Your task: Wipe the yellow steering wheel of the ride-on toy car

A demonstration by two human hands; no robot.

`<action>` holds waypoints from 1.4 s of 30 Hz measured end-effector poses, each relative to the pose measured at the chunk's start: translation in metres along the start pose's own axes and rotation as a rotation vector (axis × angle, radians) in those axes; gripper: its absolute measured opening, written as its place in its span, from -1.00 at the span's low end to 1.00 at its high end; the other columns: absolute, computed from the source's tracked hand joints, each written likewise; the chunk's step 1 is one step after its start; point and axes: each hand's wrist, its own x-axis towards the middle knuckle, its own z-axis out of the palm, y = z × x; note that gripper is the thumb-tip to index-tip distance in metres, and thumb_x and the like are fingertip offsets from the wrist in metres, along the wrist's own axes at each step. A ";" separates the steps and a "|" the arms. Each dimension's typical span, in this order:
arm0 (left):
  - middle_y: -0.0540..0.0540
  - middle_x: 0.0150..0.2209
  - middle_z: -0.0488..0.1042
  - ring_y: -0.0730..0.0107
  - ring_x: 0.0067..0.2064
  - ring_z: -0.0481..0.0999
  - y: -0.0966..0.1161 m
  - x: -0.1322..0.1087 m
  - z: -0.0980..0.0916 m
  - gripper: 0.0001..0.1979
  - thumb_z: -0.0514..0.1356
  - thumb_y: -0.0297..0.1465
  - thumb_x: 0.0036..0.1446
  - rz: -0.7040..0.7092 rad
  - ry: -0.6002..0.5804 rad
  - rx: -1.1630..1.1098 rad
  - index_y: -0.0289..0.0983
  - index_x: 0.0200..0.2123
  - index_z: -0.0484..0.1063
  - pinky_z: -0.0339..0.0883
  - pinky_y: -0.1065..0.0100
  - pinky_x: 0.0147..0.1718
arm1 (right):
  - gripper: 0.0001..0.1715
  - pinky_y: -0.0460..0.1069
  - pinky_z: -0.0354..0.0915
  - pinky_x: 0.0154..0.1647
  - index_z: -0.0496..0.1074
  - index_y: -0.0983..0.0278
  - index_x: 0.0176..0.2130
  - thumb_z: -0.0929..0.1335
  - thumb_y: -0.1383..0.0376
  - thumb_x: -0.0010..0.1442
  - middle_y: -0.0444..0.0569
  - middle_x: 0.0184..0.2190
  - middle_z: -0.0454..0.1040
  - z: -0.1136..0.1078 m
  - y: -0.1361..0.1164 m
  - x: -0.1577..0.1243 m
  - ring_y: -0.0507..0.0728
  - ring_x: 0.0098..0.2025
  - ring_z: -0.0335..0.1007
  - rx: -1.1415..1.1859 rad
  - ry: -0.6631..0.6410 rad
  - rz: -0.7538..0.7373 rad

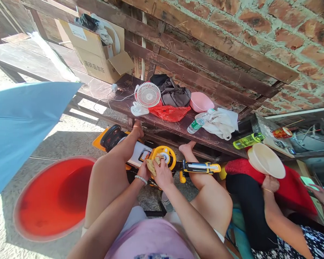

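A yellow, black and white ride-on toy [139, 152] lies between my knees, with a round yellow steering wheel [174, 155] facing up. My left hand [143, 172], with a beaded bracelet at the wrist, is closed on the left edge of a crumpled tan cloth [150, 167]. From the right, my right hand [163, 175] grips the same cloth near the wheel's hub. The cloth rests against the wheel's left side; my fingers partly hide both. A yellow and black toy arm [202, 167] sticks out to the right, over my leg.
A red tub [54, 198] stands at left, below a blue umbrella [24, 126]. On the wooden bench [108, 95] are a cardboard box [90, 59], a white fan [148, 95], a red bag [170, 113] and a bottle [197, 125]. At right, a co-worker's hand holds a cream bowl [266, 160].
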 end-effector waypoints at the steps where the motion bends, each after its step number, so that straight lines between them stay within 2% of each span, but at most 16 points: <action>1: -0.22 -0.21 0.64 0.12 0.01 0.64 0.000 -0.001 0.001 -0.53 -0.15 -0.20 0.52 0.006 -0.003 0.017 -0.30 -0.03 0.50 0.48 0.15 0.09 | -0.27 0.07 0.41 0.12 0.25 0.09 0.47 0.39 0.20 0.40 0.20 0.32 0.27 0.004 0.004 -0.010 0.28 0.16 0.43 0.007 -0.005 0.011; 4: -0.21 -0.22 0.63 0.11 0.00 0.65 0.002 -0.001 -0.001 -0.56 -0.14 -0.18 0.50 0.009 0.019 0.141 -0.27 -0.11 0.47 0.47 0.09 0.10 | -0.27 0.06 0.41 0.14 0.30 0.07 0.45 0.40 0.24 0.37 0.19 0.32 0.29 0.013 0.015 -0.038 0.28 0.18 0.45 0.055 -0.025 0.045; 8: -0.21 -0.07 0.60 0.07 0.12 0.57 0.006 -0.004 -0.004 -0.81 0.16 -0.24 0.32 0.161 0.137 0.312 -0.22 -0.12 0.43 0.39 0.05 0.19 | -0.34 0.03 0.42 0.19 0.43 0.05 0.36 0.39 0.31 0.31 0.08 0.27 0.38 0.011 0.035 -0.078 0.23 0.17 0.49 0.254 -0.010 0.061; 11: -0.23 0.14 0.51 0.06 0.35 0.38 0.005 -0.011 0.001 -0.77 0.28 -0.39 0.18 0.481 0.160 0.563 -0.19 -0.07 0.43 0.15 0.10 0.41 | -0.23 0.07 0.43 0.23 0.42 0.00 0.38 0.38 0.36 0.23 0.03 0.28 0.40 -0.003 0.064 -0.104 0.25 0.22 0.47 0.343 0.063 0.110; 13: -0.29 0.24 0.43 -0.01 0.44 0.26 0.001 -0.018 0.010 -0.66 0.29 -0.43 0.13 0.732 0.097 0.865 -0.20 0.01 0.45 0.01 0.05 0.48 | -0.19 0.14 0.42 0.27 0.39 -0.02 0.40 0.37 0.35 0.21 0.03 0.36 0.33 -0.017 0.090 -0.112 0.31 0.29 0.41 0.329 0.166 0.183; 15: -0.35 0.34 0.34 -0.10 0.49 0.17 -0.003 -0.023 0.020 -0.55 0.28 -0.42 0.13 0.876 0.017 1.162 -0.24 0.12 0.45 -0.07 -0.06 0.51 | -0.21 0.16 0.42 0.27 0.38 0.02 0.42 0.36 0.32 0.25 0.06 0.39 0.28 -0.030 0.117 -0.108 0.34 0.33 0.36 0.302 0.297 0.277; 17: -0.38 0.43 0.25 -0.17 0.54 0.07 -0.008 -0.025 0.031 -0.46 0.26 -0.41 0.14 0.920 -0.035 1.402 -0.28 0.22 0.43 -0.15 -0.14 0.52 | -0.25 0.14 0.44 0.23 0.37 0.08 0.43 0.33 0.28 0.29 0.11 0.39 0.27 -0.038 0.138 -0.092 0.34 0.31 0.38 0.270 0.413 0.364; 19: -0.38 0.50 0.16 -0.21 0.58 -0.04 -0.012 -0.022 0.040 -0.41 0.23 -0.41 0.17 0.931 -0.053 1.595 -0.29 0.29 0.40 -0.27 -0.21 0.53 | -0.30 0.09 0.46 0.16 0.40 0.10 0.41 0.32 0.25 0.32 0.12 0.36 0.29 -0.038 0.148 -0.071 0.30 0.25 0.43 0.241 0.426 0.429; 21: -0.37 0.54 0.10 -0.22 0.60 -0.10 -0.015 -0.017 0.044 -0.37 0.18 -0.42 0.20 0.922 -0.049 1.745 -0.30 0.35 0.37 -0.37 -0.27 0.52 | -0.36 0.03 0.47 0.06 0.44 0.07 0.37 0.32 0.23 0.35 0.08 0.36 0.31 -0.032 0.149 -0.050 0.24 0.15 0.49 0.216 0.325 0.450; 24: -0.38 0.56 0.06 -0.18 0.59 -0.06 -0.018 -0.008 0.044 -0.34 0.13 -0.43 0.25 0.915 -0.033 1.898 -0.31 0.42 0.32 -0.41 -0.31 0.50 | -0.42 -0.02 0.44 -0.02 0.46 0.00 0.33 0.32 0.21 0.38 0.02 0.33 0.35 -0.022 0.147 -0.032 0.17 0.04 0.51 0.168 0.177 0.402; 28: -0.36 0.55 0.07 -0.13 0.58 -0.01 -0.020 -0.003 0.038 -0.34 0.10 -0.40 0.29 0.967 -0.003 1.981 -0.30 0.45 0.30 -0.40 -0.27 0.51 | -0.47 -0.03 0.38 -0.05 0.46 0.01 0.32 0.33 0.15 0.41 0.04 0.27 0.37 -0.028 0.176 -0.036 0.15 -0.02 0.50 0.092 0.134 0.409; 32: -0.34 0.55 0.10 -0.11 0.57 0.03 -0.021 -0.002 0.035 -0.34 0.10 -0.39 0.30 1.012 0.014 2.007 -0.30 0.45 0.31 -0.37 -0.24 0.51 | -0.49 -0.02 0.33 -0.14 0.47 0.08 0.31 0.32 0.15 0.43 0.09 0.22 0.36 -0.047 0.232 -0.052 0.12 -0.12 0.49 0.017 0.119 0.613; 34: -0.35 0.55 0.10 -0.11 0.57 0.05 -0.021 -0.002 0.035 -0.35 0.10 -0.39 0.29 1.021 0.013 2.003 -0.31 0.44 0.32 -0.38 -0.24 0.51 | -0.50 -0.01 0.29 -0.16 0.48 0.13 0.30 0.32 0.17 0.44 0.12 0.25 0.33 -0.053 0.249 -0.057 0.12 -0.12 0.48 -0.016 0.130 0.662; 37: -0.35 0.54 0.11 -0.11 0.57 0.05 -0.021 -0.002 0.035 -0.35 0.10 -0.39 0.29 1.027 0.010 1.977 -0.30 0.43 0.34 -0.38 -0.22 0.52 | -0.53 -0.01 0.26 -0.13 0.50 0.20 0.27 0.29 0.18 0.47 0.14 0.28 0.31 -0.054 0.242 -0.054 0.13 -0.06 0.48 -0.018 0.155 0.620; 40: -0.35 0.53 0.14 -0.12 0.57 0.04 -0.021 -0.002 0.034 -0.36 0.12 -0.36 0.28 1.035 0.005 1.934 -0.30 0.42 0.36 -0.39 -0.21 0.52 | -0.58 -0.03 0.31 -0.08 0.54 0.16 0.19 0.28 0.19 0.45 0.09 0.32 0.33 -0.048 0.203 -0.040 0.13 -0.03 0.50 0.041 0.146 0.567; 42: -0.36 0.53 0.14 -0.13 0.57 0.04 -0.021 -0.001 0.033 -0.36 0.13 -0.36 0.28 1.042 0.005 1.931 -0.30 0.42 0.36 -0.38 -0.21 0.52 | -0.58 -0.04 0.34 -0.04 0.54 0.11 0.19 0.29 0.18 0.44 0.03 0.31 0.37 -0.041 0.171 -0.029 0.13 -0.02 0.51 0.096 0.129 0.471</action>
